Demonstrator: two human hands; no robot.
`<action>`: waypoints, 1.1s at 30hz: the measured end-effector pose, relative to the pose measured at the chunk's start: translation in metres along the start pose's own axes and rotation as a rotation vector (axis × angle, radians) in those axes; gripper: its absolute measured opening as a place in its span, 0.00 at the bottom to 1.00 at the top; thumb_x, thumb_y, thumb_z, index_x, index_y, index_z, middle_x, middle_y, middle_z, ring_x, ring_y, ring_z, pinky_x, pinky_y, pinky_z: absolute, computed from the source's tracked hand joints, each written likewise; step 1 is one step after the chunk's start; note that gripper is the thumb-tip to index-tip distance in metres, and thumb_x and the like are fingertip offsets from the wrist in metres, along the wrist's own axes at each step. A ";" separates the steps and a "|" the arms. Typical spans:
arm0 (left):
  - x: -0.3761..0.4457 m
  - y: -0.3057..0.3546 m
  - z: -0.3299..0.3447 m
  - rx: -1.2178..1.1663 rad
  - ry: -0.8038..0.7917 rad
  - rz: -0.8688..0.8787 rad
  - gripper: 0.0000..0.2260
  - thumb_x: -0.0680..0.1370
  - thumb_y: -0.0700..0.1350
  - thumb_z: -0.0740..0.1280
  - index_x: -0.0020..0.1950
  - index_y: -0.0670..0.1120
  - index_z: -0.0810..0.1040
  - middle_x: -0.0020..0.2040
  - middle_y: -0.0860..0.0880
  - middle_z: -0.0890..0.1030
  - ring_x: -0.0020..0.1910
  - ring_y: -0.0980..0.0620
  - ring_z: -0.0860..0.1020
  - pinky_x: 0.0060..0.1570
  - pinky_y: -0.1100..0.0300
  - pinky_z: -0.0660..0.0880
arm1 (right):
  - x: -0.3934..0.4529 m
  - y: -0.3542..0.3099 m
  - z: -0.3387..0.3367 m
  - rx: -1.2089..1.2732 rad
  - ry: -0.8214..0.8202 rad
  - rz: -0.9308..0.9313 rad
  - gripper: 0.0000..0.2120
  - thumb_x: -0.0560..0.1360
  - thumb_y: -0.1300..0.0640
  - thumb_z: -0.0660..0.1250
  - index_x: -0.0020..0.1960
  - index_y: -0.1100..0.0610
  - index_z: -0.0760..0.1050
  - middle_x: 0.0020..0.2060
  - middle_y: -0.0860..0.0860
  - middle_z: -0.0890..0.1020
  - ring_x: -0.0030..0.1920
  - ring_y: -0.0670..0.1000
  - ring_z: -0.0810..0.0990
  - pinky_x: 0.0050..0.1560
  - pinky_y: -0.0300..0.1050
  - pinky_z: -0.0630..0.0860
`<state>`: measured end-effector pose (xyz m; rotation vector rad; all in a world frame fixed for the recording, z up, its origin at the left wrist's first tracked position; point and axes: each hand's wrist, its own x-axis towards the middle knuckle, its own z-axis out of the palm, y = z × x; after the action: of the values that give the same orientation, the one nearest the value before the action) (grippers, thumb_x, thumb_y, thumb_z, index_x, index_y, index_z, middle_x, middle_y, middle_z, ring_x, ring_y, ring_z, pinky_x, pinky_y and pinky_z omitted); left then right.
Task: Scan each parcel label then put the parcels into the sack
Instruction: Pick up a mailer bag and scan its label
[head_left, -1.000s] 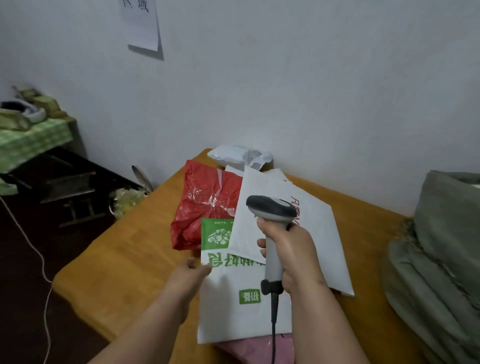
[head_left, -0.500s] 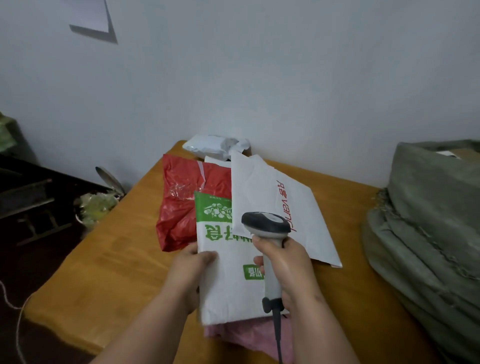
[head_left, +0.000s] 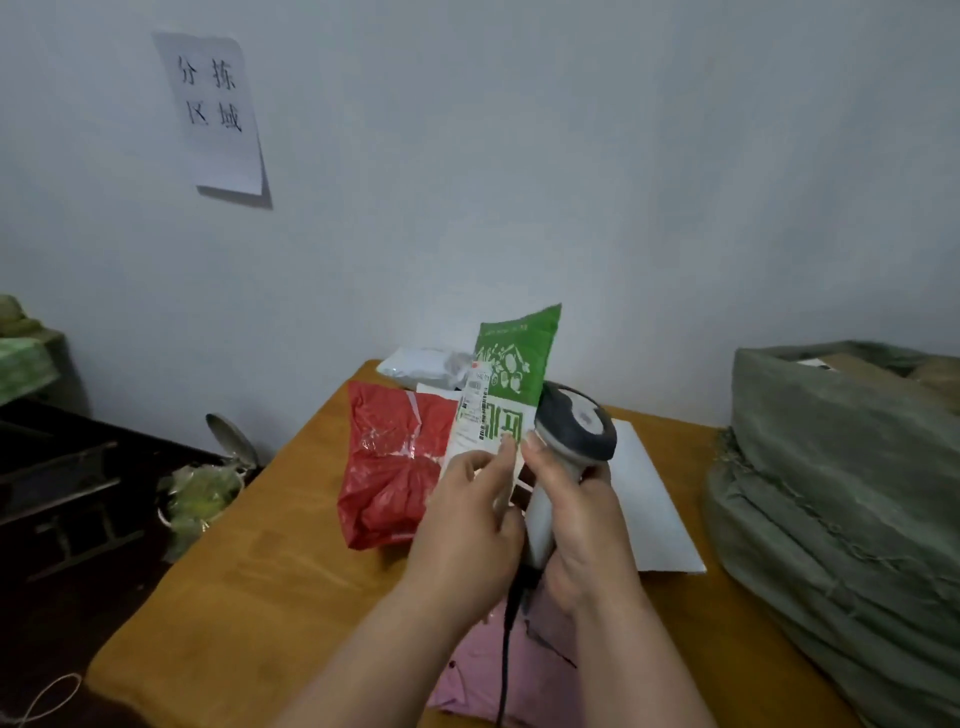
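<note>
My left hand (head_left: 467, 514) pinches the green-and-white parcel (head_left: 511, 374) and holds it upright over the table, its printed label (head_left: 475, 410) turned towards me. My right hand (head_left: 582, 525) grips the grey barcode scanner (head_left: 574, 426) by its handle, right beside the parcel; the scanner's cable hangs down between my wrists. On the wooden table (head_left: 260, 571) lie a red parcel (head_left: 389, 467), a flat white parcel (head_left: 649, 499), a small white parcel (head_left: 421, 364) by the wall and a pink parcel (head_left: 519, 675) under my forearms. The grey-green sack (head_left: 841, 493) stands at the right.
A paper sign (head_left: 215, 114) with characters hangs on the white wall. Left of the table, low down, stand a dark bench (head_left: 57, 467) and a bag of greens (head_left: 202, 493). A green-checked surface (head_left: 23, 358) shows at the far left edge.
My left hand has lifted the green-and-white parcel off the pile and stood it upright, label towards me. The scanner in my right hand has moved up next to it. The view has tilted upward.
</note>
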<state>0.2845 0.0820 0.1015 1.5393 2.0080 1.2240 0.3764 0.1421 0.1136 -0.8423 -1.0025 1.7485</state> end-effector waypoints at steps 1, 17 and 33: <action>-0.001 0.007 0.001 -0.002 -0.008 0.015 0.27 0.77 0.39 0.64 0.74 0.56 0.69 0.63 0.54 0.68 0.59 0.52 0.73 0.58 0.56 0.74 | -0.002 -0.003 -0.001 -0.006 0.000 -0.017 0.32 0.65 0.51 0.79 0.67 0.52 0.76 0.55 0.52 0.86 0.56 0.54 0.86 0.54 0.54 0.82; 0.011 0.004 0.000 -0.475 0.328 -0.527 0.29 0.76 0.60 0.69 0.75 0.57 0.67 0.72 0.55 0.69 0.69 0.46 0.71 0.61 0.43 0.74 | 0.001 -0.077 -0.096 0.018 -0.035 0.163 0.18 0.62 0.65 0.70 0.52 0.64 0.84 0.48 0.63 0.87 0.45 0.63 0.87 0.43 0.59 0.83; 0.030 -0.020 -0.036 -0.834 0.520 -0.506 0.05 0.80 0.40 0.67 0.50 0.50 0.77 0.51 0.43 0.84 0.48 0.38 0.82 0.49 0.39 0.80 | -0.008 -0.079 -0.059 -0.076 0.296 -0.095 0.10 0.74 0.51 0.75 0.46 0.57 0.79 0.33 0.52 0.83 0.27 0.48 0.81 0.28 0.43 0.78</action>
<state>0.2358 0.0930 0.1136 0.3188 1.6063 1.9765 0.4594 0.1692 0.1596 -1.0492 -0.8993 1.4619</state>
